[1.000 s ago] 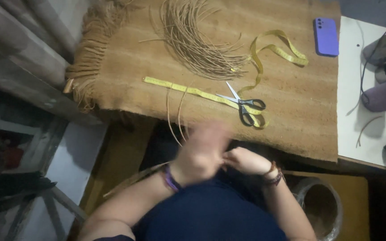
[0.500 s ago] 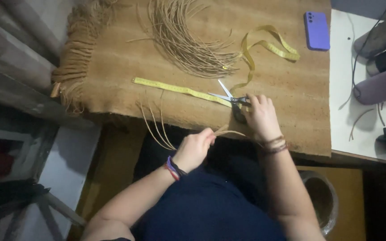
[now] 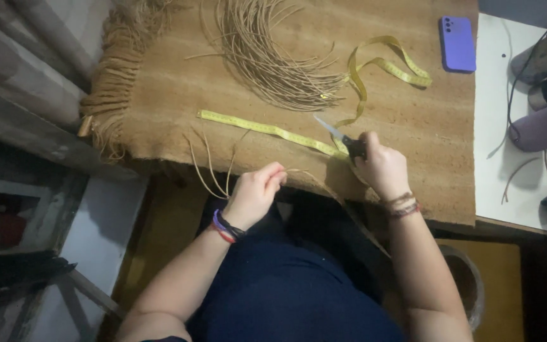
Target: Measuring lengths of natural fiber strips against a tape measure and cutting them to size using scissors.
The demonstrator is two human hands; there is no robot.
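My left hand (image 3: 256, 190) pinches a few thin tan cords (image 3: 213, 168) at the near edge of the brown fringed cloth (image 3: 178, 82); their loose ends fan out to the left. My right hand (image 3: 380, 166) grips the black handles of the scissors (image 3: 340, 136), whose blades point up and left over the yellow tape measure (image 3: 267, 128). A larger bundle of tan cords (image 3: 267, 57) lies spread across the cloth farther away.
A purple phone (image 3: 458, 44) lies on the cloth's far right corner. Beyond the cloth, a white tabletop (image 3: 495, 126) carries dark cables and purple-grey rolls (image 3: 546, 126). A round container (image 3: 466, 278) sits below by my right elbow.
My right hand left the cords, reached to the scissors and now grips them, lifting them off the cloth. My left hand kept the cords and stayed near the cloth edge.
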